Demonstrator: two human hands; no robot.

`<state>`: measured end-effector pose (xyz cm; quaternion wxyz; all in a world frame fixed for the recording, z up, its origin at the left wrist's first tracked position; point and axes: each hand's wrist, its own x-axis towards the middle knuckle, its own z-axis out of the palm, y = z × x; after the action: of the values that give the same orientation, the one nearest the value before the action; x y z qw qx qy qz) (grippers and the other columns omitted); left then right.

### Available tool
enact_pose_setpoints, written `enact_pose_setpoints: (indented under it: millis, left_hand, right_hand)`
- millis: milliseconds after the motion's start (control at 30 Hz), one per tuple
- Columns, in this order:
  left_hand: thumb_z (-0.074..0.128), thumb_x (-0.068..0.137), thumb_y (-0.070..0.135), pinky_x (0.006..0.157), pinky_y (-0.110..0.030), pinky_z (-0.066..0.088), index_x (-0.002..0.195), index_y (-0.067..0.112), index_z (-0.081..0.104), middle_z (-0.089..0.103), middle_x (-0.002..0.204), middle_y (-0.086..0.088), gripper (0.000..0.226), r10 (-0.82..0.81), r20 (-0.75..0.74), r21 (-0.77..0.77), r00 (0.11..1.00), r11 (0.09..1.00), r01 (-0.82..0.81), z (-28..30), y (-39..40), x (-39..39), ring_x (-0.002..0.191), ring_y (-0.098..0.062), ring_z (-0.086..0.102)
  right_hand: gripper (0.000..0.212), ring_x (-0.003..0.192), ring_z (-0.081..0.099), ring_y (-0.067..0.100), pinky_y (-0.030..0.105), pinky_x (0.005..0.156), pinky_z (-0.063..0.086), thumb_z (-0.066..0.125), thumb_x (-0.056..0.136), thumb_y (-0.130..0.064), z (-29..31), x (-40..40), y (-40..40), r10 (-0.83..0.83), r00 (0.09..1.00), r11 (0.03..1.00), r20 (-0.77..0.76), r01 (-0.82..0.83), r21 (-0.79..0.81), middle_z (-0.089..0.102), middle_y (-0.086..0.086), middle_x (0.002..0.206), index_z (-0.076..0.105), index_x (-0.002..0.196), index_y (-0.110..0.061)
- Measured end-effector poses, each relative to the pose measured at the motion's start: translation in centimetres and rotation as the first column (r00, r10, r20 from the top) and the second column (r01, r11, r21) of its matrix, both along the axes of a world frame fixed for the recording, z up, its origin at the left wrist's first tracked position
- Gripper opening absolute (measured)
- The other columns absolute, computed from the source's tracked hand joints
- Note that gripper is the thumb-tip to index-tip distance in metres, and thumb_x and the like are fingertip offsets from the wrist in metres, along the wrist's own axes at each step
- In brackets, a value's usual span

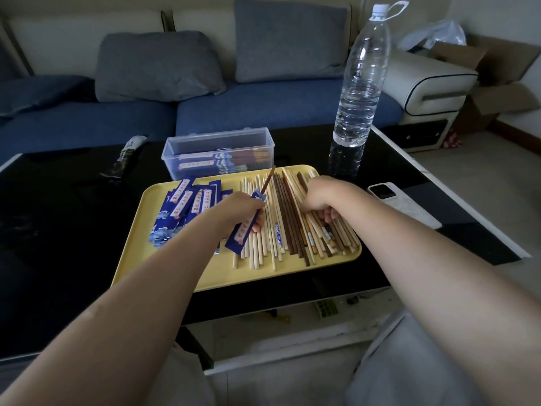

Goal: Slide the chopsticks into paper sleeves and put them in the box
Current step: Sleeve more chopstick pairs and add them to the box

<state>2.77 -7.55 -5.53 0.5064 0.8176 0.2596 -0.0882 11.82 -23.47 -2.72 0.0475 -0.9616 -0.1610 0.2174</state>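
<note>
A yellow tray [164,276] on the black table holds a pile of blue paper sleeves [187,200] on its left and several loose chopsticks [289,227], pale and dark, on its right. My left hand [240,208] grips a blue sleeve [243,232] with a brown chopstick [268,178] sticking out of its far end. My right hand [322,197] rests curled on the loose chopsticks, its fingers among them; whether it grips one is hidden. Behind the tray stands a clear plastic box [218,152] with several sleeved chopsticks inside.
A tall water bottle [360,83] stands at the table's back right. A white phone [383,193] lies right of the tray. A dark wrapper [126,155] lies at the back left. A blue sofa with grey cushions runs behind the table.
</note>
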Motion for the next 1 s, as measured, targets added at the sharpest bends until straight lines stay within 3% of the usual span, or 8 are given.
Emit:
enact_pose_setpoints:
  millis: [167,267,433,500,700,833,1000]
  left_hand:
    - [0.055,0.1,0.026,0.055,-0.024,0.054,0.093,0.005,0.064,0.072,0.076,-0.007,0.024,0.007,0.001,-0.009,1.0,1.0,-0.007,-0.2,0.1,0.1,0.057,-0.013,0.068]
    - [0.055,0.1,0.027,0.054,-0.023,0.054,0.093,0.006,0.064,0.072,0.077,-0.007,0.024,0.01,-0.005,0.001,1.0,1.0,-0.01,-0.2,0.1,0.1,0.057,-0.013,0.068]
    - [0.054,0.1,0.027,0.049,-0.021,0.052,0.091,0.007,0.062,0.07,0.074,-0.006,0.023,0.009,-0.009,0.0,1.0,1.0,-0.009,-0.2,-0.1,0.1,0.053,-0.011,0.066]
    - [0.054,0.1,0.026,0.047,-0.02,0.051,0.089,0.007,0.061,0.069,0.072,-0.006,0.023,0.007,-0.003,0.002,1.0,1.0,-0.007,-0.1,0.0,0.0,0.051,-0.01,0.065]
    - [0.053,0.101,0.025,0.046,-0.019,0.051,0.086,0.009,0.06,0.067,0.068,-0.004,0.023,0.0,0.003,0.008,1.0,1.0,0.0,0.0,-0.2,-0.2,0.048,-0.008,0.063]
    - [0.053,0.1,0.027,0.049,-0.02,0.051,0.089,0.009,0.061,0.067,0.07,-0.003,0.023,0.004,-0.013,0.025,1.0,1.0,-0.003,-0.1,0.0,-0.2,0.051,-0.009,0.064]
    - [0.052,0.101,0.034,0.056,-0.023,0.051,0.091,0.011,0.058,0.067,0.072,-0.003,0.025,-0.003,-0.044,0.088,0.999,0.996,0.007,-0.1,0.0,-0.2,0.056,-0.011,0.064]
  right_hand:
    - [0.035,0.083,0.064,0.02,0.031,0.069,0.053,0.064,0.092,-0.022,-0.8,-0.5,1.9,0.082,0.979,0.992,0.188,-0.099,0.084,0.065,0.006,0.101,0.06,0.124,-0.009]
    - [0.023,0.083,0.065,0.021,0.029,0.07,0.053,0.061,0.094,-0.013,-1.1,-1.0,2.6,0.096,0.985,0.99,0.147,-0.109,0.085,0.064,0.009,0.098,0.066,0.116,-0.006]
    - [0.027,0.087,0.069,0.025,0.032,0.079,0.059,0.056,0.098,-0.01,-1.0,-1.4,2.8,0.046,0.985,0.99,0.168,-0.067,0.122,0.059,0.01,0.09,0.059,0.123,-0.002]
    - [0.031,0.093,0.069,0.027,0.032,0.084,0.058,0.056,0.098,-0.008,-1.0,-1.5,3.0,0.029,0.988,0.99,0.151,-0.049,0.131,0.062,0.013,0.099,0.056,0.128,0.0]
    - [0.04,0.098,0.065,0.027,0.029,0.076,0.051,0.054,0.099,-0.007,-0.7,-2.0,3.1,0.017,0.984,0.994,0.177,-0.036,0.104,0.062,0.016,0.118,0.051,0.137,0.002]
    - [0.033,0.096,0.063,0.025,0.029,0.081,0.051,0.054,0.099,-0.011,-0.9,-2.1,3.2,0.011,0.987,0.995,0.163,-0.027,0.092,0.058,0.012,0.106,0.055,0.131,-0.001]
    - [0.036,0.099,0.061,0.025,0.029,0.08,0.049,0.056,0.1,-0.018,-1.0,-2.1,3.3,-0.03,0.99,0.993,0.138,0.014,0.117,0.06,0.013,0.115,0.054,0.132,-0.002]
